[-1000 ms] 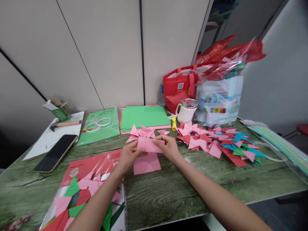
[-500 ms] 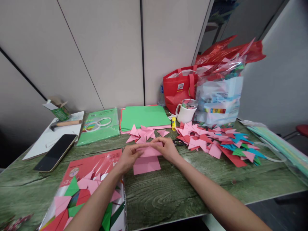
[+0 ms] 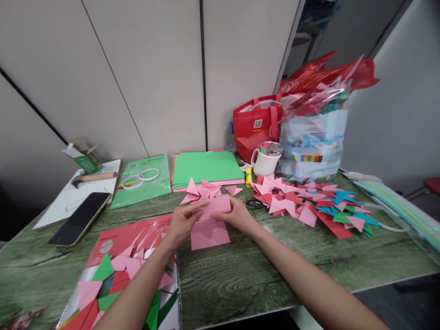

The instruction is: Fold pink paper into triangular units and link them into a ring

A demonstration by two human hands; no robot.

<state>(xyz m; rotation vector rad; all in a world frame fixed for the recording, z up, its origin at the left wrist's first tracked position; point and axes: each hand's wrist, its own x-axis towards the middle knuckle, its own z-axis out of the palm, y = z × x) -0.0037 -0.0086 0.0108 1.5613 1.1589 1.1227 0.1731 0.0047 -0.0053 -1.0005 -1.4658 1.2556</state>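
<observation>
Green tabletop (image 3: 237,279): L hand (image 3: 185,222) & R hand (image 3: 239,215) both pinch pink sheet (image 3: 220,205) btwn front & back edges, above flat pink square (image 3: 209,239); folded pcs (image 3: 280,190) twd right edge look done, held one doesn't yet.

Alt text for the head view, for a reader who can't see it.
Left hand and right hand hold pink paper above a pink sheet on a green table. Colourful folded paper pieces lie to the right, a phone to the left.
</observation>
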